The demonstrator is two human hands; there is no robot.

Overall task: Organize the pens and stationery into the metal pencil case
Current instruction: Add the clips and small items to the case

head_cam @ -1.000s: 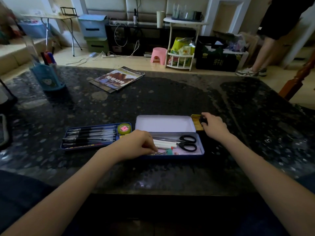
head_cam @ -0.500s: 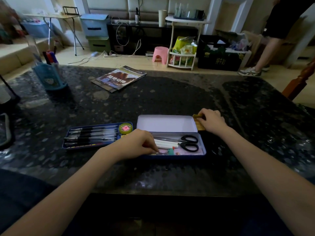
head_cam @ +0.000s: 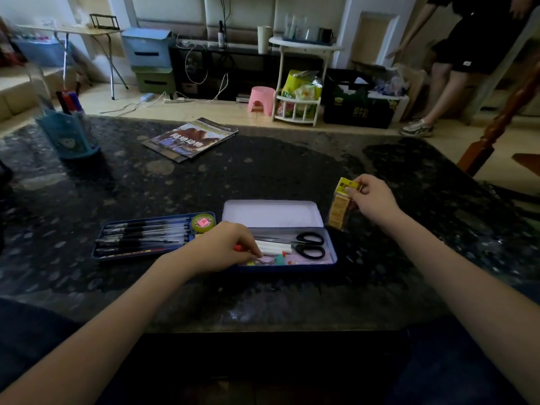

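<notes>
The blue metal pencil case point(head_cam: 329, 252) lies open on the dark table, its pale lid point(head_cam: 271, 213) tilted back. Inside lie black-handled scissors point(head_cam: 309, 244), white sticks point(head_cam: 274, 247) and small coloured bits. My left hand point(head_cam: 222, 248) rests over the case's left end with curled fingertips pinching small items there. My right hand point(head_cam: 372, 198) pinches the top of a yellow packet of erasers point(head_cam: 340, 207), which hangs upright just right of the lid. A blue tray point(head_cam: 100, 247) left of the case holds several black pens point(head_cam: 143, 235) and a tape roll point(head_cam: 203, 223).
A magazine point(head_cam: 191, 139) lies at the table's far middle. A blue pen holder point(head_cam: 68, 131) with markers stands far left. Beyond the table are a pink stool point(head_cam: 261, 100), a white rack, and a person's legs point(head_cam: 441, 92) at the far right.
My right hand has lifted the yellow packet off the table beside the lid and now holds it upright. My left hand stays at the case's left end.
</notes>
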